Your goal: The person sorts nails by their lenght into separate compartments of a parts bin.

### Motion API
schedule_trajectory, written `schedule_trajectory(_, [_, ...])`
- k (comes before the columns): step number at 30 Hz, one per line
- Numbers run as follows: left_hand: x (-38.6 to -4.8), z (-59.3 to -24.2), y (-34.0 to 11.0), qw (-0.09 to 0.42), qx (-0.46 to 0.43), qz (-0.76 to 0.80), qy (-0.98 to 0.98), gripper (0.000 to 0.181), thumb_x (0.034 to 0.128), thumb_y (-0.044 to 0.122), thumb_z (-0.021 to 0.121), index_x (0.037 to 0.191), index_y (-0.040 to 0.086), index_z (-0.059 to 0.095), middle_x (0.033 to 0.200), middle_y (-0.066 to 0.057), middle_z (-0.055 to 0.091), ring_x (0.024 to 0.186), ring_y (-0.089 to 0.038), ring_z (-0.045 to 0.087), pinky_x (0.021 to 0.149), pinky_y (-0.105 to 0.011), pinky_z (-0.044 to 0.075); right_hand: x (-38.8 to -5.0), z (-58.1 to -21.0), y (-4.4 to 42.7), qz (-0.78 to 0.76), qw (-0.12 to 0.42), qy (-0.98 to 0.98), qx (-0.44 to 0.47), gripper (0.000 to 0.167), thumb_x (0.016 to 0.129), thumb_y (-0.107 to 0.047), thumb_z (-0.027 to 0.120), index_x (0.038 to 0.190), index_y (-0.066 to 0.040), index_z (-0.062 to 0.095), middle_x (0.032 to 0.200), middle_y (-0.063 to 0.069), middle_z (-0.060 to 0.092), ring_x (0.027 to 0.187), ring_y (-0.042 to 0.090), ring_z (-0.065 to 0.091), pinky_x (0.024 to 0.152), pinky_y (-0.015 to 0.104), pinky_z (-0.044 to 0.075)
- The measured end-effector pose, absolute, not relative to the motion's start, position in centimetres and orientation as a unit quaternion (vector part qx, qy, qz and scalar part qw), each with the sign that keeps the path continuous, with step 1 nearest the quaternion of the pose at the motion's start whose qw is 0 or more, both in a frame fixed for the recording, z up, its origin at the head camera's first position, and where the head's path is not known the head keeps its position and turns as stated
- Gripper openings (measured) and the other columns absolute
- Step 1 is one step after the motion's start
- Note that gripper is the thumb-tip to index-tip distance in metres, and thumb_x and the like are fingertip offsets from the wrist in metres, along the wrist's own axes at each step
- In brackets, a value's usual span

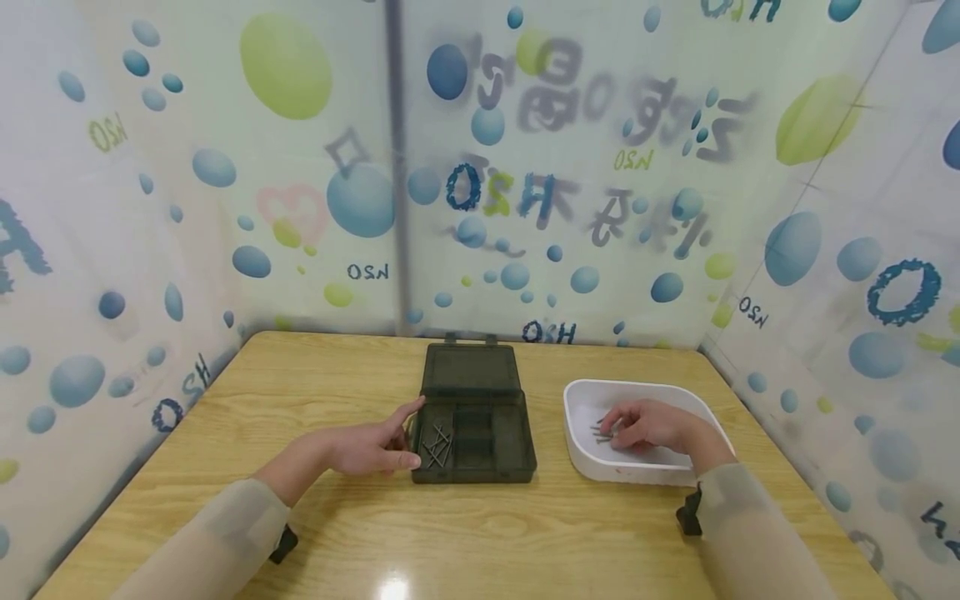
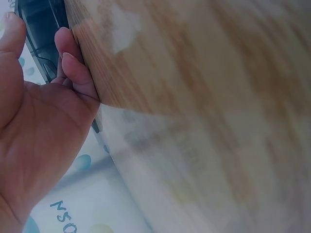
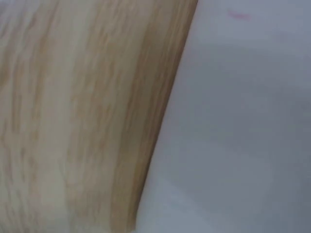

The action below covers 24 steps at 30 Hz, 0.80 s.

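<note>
On the table stands a dark, see-through plastic box (image 1: 512, 439) with its lid (image 1: 471, 367) folded back. Several thin metal nails or screws (image 1: 436, 446) lie in its left compartment. My left hand (image 1: 367, 446) is at the box's left side, index finger and thumb stretched to its edge; the left wrist view shows the hand's (image 2: 43, 126) other fingers loosely bent beside it. Over the white tray (image 1: 573, 417), my right hand (image 1: 648, 425) reaches down with bent fingers, thumb and index slightly apart, at several similar metal pieces (image 1: 602, 439). Whether it touches one is unclear.
The wood-grained table (image 1: 352, 533) bears the box in the middle and the tray to the right. Patterned curtains (image 1: 487, 292) hang behind and on both sides. The right wrist view shows only the table (image 3: 73, 116) and the tray's white wall (image 3: 233, 126).
</note>
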State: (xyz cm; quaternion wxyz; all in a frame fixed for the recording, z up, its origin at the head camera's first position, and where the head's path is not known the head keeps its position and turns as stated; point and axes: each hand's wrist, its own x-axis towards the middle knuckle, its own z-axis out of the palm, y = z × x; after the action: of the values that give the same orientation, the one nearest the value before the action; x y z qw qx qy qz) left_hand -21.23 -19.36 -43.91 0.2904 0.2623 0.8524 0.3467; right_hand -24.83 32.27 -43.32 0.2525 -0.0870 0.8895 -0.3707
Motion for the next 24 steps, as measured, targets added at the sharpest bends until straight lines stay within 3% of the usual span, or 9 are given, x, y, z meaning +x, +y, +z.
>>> schedule_trajectory(8, [-21.12, -43.83, -19.3, 0.29, 0.259, 0.344, 0.854, 0.104, 0.1131, 0.043, 0.063, 0.176, 0.018, -0.016, 0.106, -0.006, 0.068, 0.089, -0.022, 0.064, 0.087, -0.041, 0.05, -24.85, -43.59, 32.04, -0.354, 0.242, 0.899, -0.085, 0.022, 0.101, -0.015, 0.078, 0.122, -0.01, 0.075, 0.106, 0.004, 0.068, 0.092, 0.022, 0.059, 0.084, 0.034, 0.047])
schedule_trajectory(16, [-21.17, -43.96, -19.29, 0.291, 0.261, 0.347, 0.853, 0.105, 0.1124, 0.045, 0.064, 0.176, 0.017, -0.016, 0.106, -0.006, 0.067, 0.09, -0.022, 0.063, 0.088, -0.04, 0.05, -24.91, -43.86, 31.91, -0.35, 0.227, 0.904, -0.093, 0.02, 0.102, -0.013, 0.077, 0.12, -0.01, 0.068, 0.093, 0.006, 0.058, 0.086, 0.024, 0.056, 0.081, 0.035, 0.045])
schedule_trajectory(24, [-21.18, -43.88, -19.23, 0.288, 0.263, 0.343, 0.855, 0.105, 0.1125, 0.044, 0.064, 0.176, 0.015, -0.015, 0.101, -0.006, 0.067, 0.087, -0.021, 0.061, 0.086, -0.039, 0.048, -24.74, -43.68, 31.83, -0.347, 0.231, 0.904, -0.095, 0.016, 0.103, -0.012, 0.076, 0.119, -0.011, 0.072, 0.098, 0.005, 0.06, 0.091, 0.023, 0.055, 0.083, 0.035, 0.043])
